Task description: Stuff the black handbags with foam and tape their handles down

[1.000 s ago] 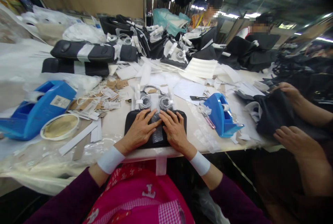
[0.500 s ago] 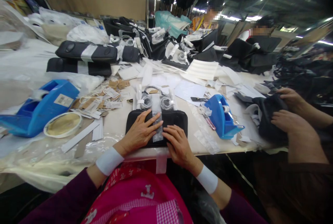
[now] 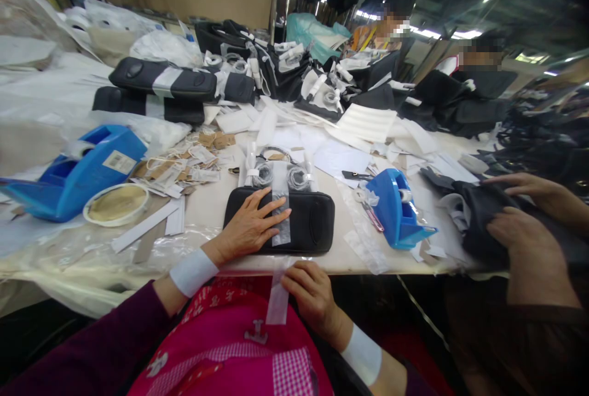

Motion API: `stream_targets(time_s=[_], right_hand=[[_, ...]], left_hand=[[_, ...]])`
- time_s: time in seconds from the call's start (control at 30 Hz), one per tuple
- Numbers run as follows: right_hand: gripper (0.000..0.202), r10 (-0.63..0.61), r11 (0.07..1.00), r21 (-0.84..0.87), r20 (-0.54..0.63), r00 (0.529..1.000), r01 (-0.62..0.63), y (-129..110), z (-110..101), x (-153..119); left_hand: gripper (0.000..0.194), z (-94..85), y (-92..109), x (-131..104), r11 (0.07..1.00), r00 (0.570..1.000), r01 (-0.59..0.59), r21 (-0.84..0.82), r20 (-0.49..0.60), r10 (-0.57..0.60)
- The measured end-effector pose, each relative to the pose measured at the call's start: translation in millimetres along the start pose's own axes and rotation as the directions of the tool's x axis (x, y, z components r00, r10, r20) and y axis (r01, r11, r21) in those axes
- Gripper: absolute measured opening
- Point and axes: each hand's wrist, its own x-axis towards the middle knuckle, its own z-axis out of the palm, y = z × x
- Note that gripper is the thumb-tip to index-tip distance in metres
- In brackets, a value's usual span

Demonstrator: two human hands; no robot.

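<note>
"What can't you see from there?"

"The left hand (image 3: 248,228) hides part of the black bag (image 3: 309,219), lying at the front of the tabletop (image 3: 206,207), and some of the tape (image 3: 280,180) across it. I can't make out the right thumb. The co-worker's arms (image 3: 539,267) run out of my view."

"And your hands?"

"Left: flat, fingers spread, pressing without gripping. The right hand (image 3: 315,296), curled below the edge, pinches a hanging strip (image 3: 277,304)."

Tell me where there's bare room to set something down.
Bare table shows between the white paper strips and the black case, with a narrower patch between the case and the right blue tape dispenser. Behind, loose papers and piled bags crowd it.
</note>
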Motion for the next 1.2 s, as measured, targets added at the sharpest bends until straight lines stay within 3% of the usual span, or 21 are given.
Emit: stream_targets(time_s=[0.27, 0.5, 0.63, 0.77, 0.9, 1.07, 1.2], right_hand=[[0.02, 0.048, 0.996, 0.078, -0.002, 0.999, -0.048, -24, -13, 7], [0.019, 0.133, 0.977, 0.16, 0.035, 0.99, -0.137, -38, -11, -5], [0.021, 0.168, 0.956, 0.24, 0.016, 0.986, -0.167, -42, -24, 18], [0.026, 0.215, 0.942, 0.264, 0.001, 0.977, -0.207, -20, -39, 77], [0.02, 0.245, 0.949, 0.204, -0.005, 0.969, -0.239, 24, -29, 125], [0.019, 0.267, 0.951, 0.133, 0.094, 0.959, -0.278, 70, -5, 145], [0.019, 0.264, 0.958, 0.074, 0.14, 0.954, -0.276, 84, 5, 144]], left_hand=[[0.052, -4.5, 2, 0, 1.0, 1.0, 0.005, -0.003, 0.023, -0.005], [0.057, -0.1, 2, 1, 0.999, 1.0, 0.028, -0.036, 0.015, -0.027], [0.057, 0.6, 2, 1, 0.998, 0.999, 0.041, -0.042, 0.017, -0.04], [0.055, -2.5, 3, 1, 0.998, 0.999, 0.048, -0.04, 0.024, -0.047], [0.048, -2.7, 3, -1, 0.999, 1.0, 0.026, -0.044, 0.01, -0.026], [0.041, 0.6, 2, -6, 0.995, 1.0, -0.005, -0.104, -0.013, 0.004], [0.037, 1.2, 2, -11, 0.987, 0.996, -0.025, -0.156, -0.087, 0.012]])
